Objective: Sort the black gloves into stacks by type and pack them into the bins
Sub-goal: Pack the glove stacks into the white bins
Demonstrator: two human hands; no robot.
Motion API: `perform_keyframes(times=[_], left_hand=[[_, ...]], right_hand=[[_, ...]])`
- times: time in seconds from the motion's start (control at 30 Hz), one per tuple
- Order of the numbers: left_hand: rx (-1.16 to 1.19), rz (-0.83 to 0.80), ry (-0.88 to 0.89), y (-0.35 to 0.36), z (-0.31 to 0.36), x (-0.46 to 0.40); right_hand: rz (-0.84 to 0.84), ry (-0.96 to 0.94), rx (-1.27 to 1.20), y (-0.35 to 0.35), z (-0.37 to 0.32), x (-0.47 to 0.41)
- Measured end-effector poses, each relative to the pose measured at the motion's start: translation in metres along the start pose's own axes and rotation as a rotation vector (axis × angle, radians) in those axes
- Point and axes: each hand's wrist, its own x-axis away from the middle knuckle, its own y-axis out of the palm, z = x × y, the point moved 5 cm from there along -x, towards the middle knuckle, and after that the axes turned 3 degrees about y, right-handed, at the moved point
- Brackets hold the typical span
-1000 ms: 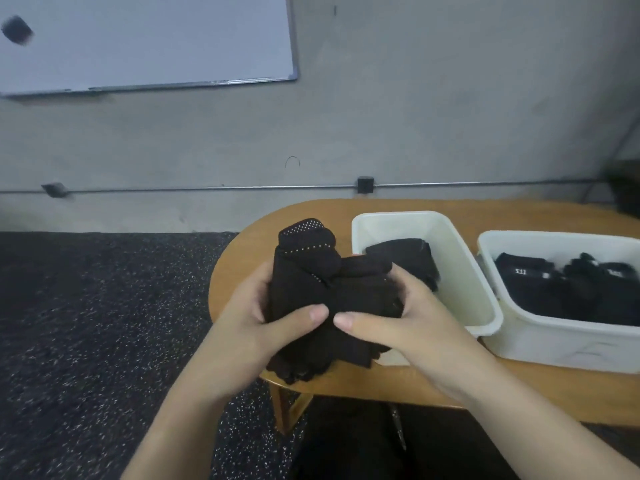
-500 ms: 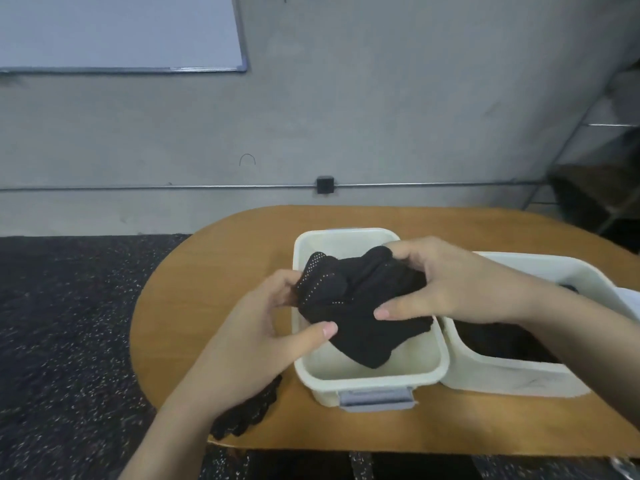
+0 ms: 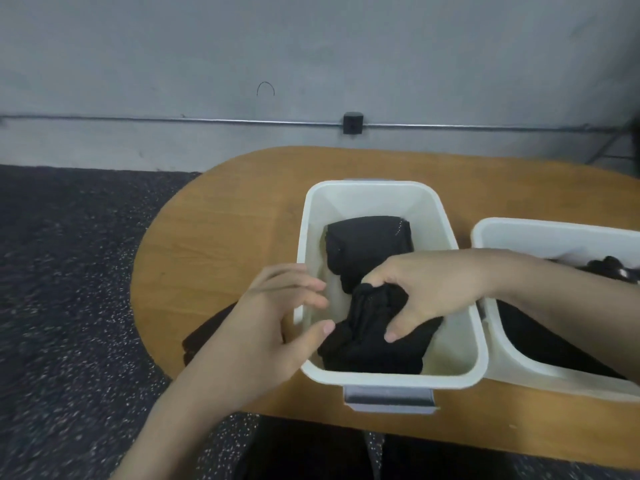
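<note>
Wooden table (image 3: 221,237): right hand (image 3: 429,289) gripping gloves (image 3: 374,337) inside bin (image 3: 464,368).

Soft, dim, even light is falling from above, leaving the grey wall (image 3: 311,46) flat and casting only faint shadows inside the white bin (image 3: 374,202). The black gloves (image 3: 374,337) are losing all fabric detail. Motion blur is smearing the left hand (image 3: 273,327) and speckled floor (image 3: 62,306); wide-angle distortion is bending the wall pipe (image 3: 138,119)

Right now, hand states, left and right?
Left hand: open, holding nothing, at the bin's left rim.
Right hand: gripping the glove bundle inside the bin.
</note>
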Motion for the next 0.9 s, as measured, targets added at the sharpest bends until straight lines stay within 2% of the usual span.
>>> perform_keyframes(times=[0.2,0.37,0.57,0.7,0.9], left_hand=[[0.033,-0.009,0.014,0.005,-0.011,0.002],[0.152,0.022,0.012,0.009,-0.015,0.005],[0.181,0.027,0.02,0.01,-0.017,0.005],[0.184,0.016,0.003,0.009,-0.018,0.005],[0.177,0.033,-0.031,0.011,-0.015,0.008]], right_hand=[[-0.175,0.123,0.157,0.013,0.014,-0.032],[-0.188,0.164,0.151,0.016,0.023,-0.051],[-0.241,0.203,0.229,0.023,0.024,-0.064],[-0.113,0.143,0.281,0.02,0.02,-0.06],[0.147,0.051,0.099,0.004,0.007,-0.016]])
